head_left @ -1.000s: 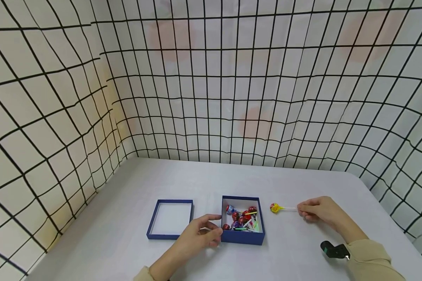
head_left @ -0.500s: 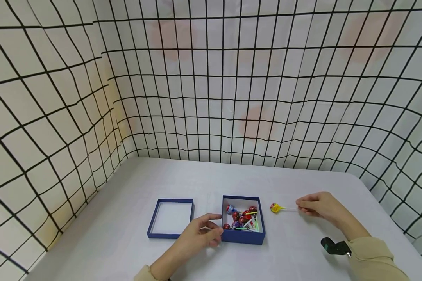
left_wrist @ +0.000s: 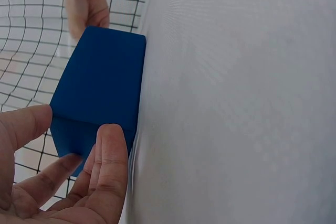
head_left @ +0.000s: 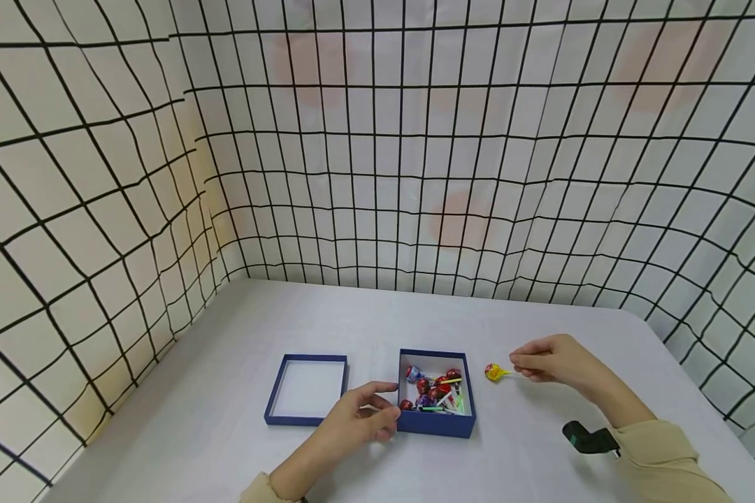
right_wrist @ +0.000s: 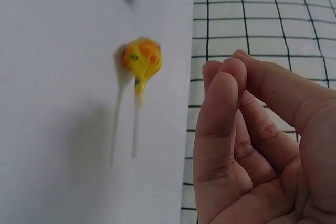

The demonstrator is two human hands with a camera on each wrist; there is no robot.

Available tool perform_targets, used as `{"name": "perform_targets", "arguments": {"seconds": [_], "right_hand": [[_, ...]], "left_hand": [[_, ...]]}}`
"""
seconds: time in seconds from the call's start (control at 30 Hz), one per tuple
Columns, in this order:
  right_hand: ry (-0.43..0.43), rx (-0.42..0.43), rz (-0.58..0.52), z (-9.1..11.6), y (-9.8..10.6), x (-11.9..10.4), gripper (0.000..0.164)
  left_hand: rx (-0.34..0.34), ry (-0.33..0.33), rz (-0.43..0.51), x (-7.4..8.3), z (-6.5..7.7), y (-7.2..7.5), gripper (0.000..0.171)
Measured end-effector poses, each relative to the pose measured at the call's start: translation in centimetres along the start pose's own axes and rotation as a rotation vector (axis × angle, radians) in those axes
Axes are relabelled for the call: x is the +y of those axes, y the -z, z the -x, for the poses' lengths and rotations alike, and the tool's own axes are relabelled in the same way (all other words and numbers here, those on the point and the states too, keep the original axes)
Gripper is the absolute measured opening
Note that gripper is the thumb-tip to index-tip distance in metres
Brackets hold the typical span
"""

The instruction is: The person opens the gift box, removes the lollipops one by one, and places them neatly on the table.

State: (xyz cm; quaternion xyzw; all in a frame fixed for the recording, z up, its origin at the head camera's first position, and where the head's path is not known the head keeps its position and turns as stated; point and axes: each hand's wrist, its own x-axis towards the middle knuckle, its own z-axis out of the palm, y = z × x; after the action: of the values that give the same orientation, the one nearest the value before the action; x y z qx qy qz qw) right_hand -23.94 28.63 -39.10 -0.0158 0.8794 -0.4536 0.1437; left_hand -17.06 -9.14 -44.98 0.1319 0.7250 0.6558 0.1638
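A blue box [head_left: 437, 425] holds several wrapped lollipops [head_left: 440, 386] with red, purple and blue wrappers. At its left side my left hand [head_left: 360, 417] touches the wall with spread fingertips; the left wrist view shows the fingers [left_wrist: 113, 156] against the blue side [left_wrist: 100, 82]. A yellow lollipop [head_left: 494, 372] lies on the table right of the box. My right hand [head_left: 550, 363] hovers beside its stick, with thumb and fingertips drawn together. In the right wrist view the stick [right_wrist: 135, 135] lies apart from my right hand [right_wrist: 252, 145], which holds nothing.
Left of the box lies a blue-rimmed lid [head_left: 308, 389], inside up, on the white table [head_left: 365, 321]. A black device [head_left: 588, 438] sits by the right sleeve. White walls with black grid lines [head_left: 415, 175] enclose the table.
My right hand has moved left along the lollipop's stick, and its fingers now cover most of the stick in the head view. The left hand, box and lollipop stay put.
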Motion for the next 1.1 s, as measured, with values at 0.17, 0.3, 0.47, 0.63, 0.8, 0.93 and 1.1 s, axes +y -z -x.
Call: {"name": "perform_targets", "arguments": {"seconds": [0.17, 0.3, 0.47, 0.63, 0.8, 0.93, 1.1], "right_hand": [[0.039, -0.040, 0.031, 0.6, -1.0, -1.9, 0.042], [0.088, -0.088, 0.046, 1.0, -2.0, -3.2, 0.039], [0.141, -0.135, 0.044, 1.3, -3.0, -4.3, 0.040], [0.151, -0.160, 0.060, 1.6, -4.0, -5.2, 0.034], [0.160, -0.194, 0.071, 1.5, -4.9, -5.7, 0.037], [0.182, -0.218, 0.080, 1.6, -5.7, -5.9, 0.033], [0.219, -0.253, 0.080, 1.8, -6.6, -6.3, 0.020]], "left_hand": [[-0.001, 0.004, -0.006, 0.0, -0.1, 0.0, 0.050], [0.001, 0.009, -0.014, 0.1, 0.0, 0.0, 0.050], [0.005, 0.008, -0.016, 0.1, 0.0, 0.0, 0.050], [0.003, -0.001, -0.006, 0.1, 0.1, 0.0, 0.050], [-0.004, -0.005, 0.001, 0.2, 0.2, 0.0, 0.050], [-0.001, -0.010, 0.003, 0.2, 0.2, 0.0, 0.049], [0.004, -0.008, -0.003, 0.3, 0.2, -0.1, 0.048]]}}
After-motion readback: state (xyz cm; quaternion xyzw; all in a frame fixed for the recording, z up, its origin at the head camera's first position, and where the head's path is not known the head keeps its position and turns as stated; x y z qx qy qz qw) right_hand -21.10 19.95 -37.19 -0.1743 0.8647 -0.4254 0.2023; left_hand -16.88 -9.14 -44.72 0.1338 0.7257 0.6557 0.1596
